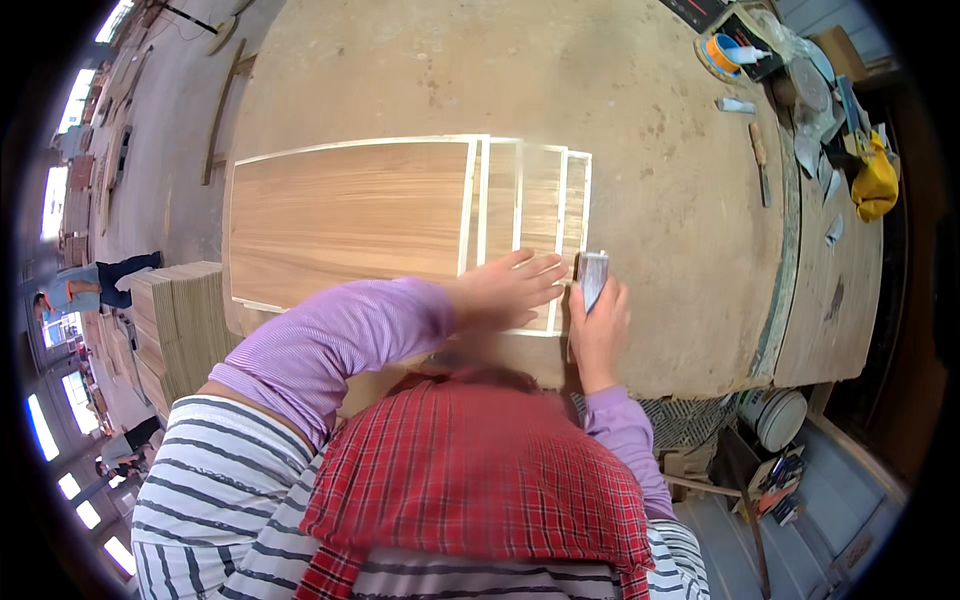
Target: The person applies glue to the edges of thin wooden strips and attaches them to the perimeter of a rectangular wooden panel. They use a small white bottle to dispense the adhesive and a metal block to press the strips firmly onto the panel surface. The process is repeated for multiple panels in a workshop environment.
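Note:
Several wood-grain panels point(350, 215) with pale light-coloured edges lie stacked on the table, each shifted to the right of the one above, so their right edges show as steps. My left hand point(512, 287) rests flat across these stepped edges, fingers stretched toward the right. My right hand point(600, 325) is wrapped round a small block with a pale grey face, which looks like a sanding block point(592, 277). The block is held upright at the right edge of the lowest panel. Whether it touches that edge I cannot tell.
The panels lie on a wide tan worktable point(640, 120). Near its right edge are a chisel-like tool with a wooden handle point(759, 148), an orange tape roll point(720, 52) and a yellow cloth or glove point(876, 180). A tall panel stack point(185, 320) stands at left; people are beyond.

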### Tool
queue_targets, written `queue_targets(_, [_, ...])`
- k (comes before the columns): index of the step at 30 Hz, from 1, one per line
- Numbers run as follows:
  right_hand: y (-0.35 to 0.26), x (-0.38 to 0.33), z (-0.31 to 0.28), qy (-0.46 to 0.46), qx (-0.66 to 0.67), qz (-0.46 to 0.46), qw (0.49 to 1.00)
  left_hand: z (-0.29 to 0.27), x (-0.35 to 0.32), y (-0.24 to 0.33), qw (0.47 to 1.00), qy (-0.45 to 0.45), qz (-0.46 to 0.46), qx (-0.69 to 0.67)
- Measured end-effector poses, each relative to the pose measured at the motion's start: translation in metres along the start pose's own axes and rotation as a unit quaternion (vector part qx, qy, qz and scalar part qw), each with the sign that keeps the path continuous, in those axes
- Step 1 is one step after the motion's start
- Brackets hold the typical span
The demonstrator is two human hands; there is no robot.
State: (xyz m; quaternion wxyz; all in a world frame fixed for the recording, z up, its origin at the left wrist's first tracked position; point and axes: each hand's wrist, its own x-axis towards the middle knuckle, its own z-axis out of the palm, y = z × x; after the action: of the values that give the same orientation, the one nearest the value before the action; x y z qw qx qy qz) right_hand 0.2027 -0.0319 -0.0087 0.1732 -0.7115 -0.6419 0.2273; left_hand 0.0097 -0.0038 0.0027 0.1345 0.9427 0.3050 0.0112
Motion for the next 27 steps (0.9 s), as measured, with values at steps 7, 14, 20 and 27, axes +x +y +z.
queue_targets(7, [-0.046,0.159,0.021,0.028,0.004,-0.04,0.999,0.001,0.0,-0.002,1.0,0.026,0.0,0.008])
queue_targets(14, [-0.01,0.053,0.005,0.032,0.034,-0.084,0.995,0.002,-0.004,0.0,1.0,0.009,-0.012,0.005])
queue_targets(20, [0.013,-0.031,-0.007,-0.075,-0.016,0.033,0.997,0.006,-0.002,-0.005,0.999,-0.029,0.001,0.041])
queue_targets(27, [-0.044,0.166,0.029,0.044,0.003,-0.063,0.997,0.007,-0.001,-0.005,1.0,0.024,-0.007,0.018])
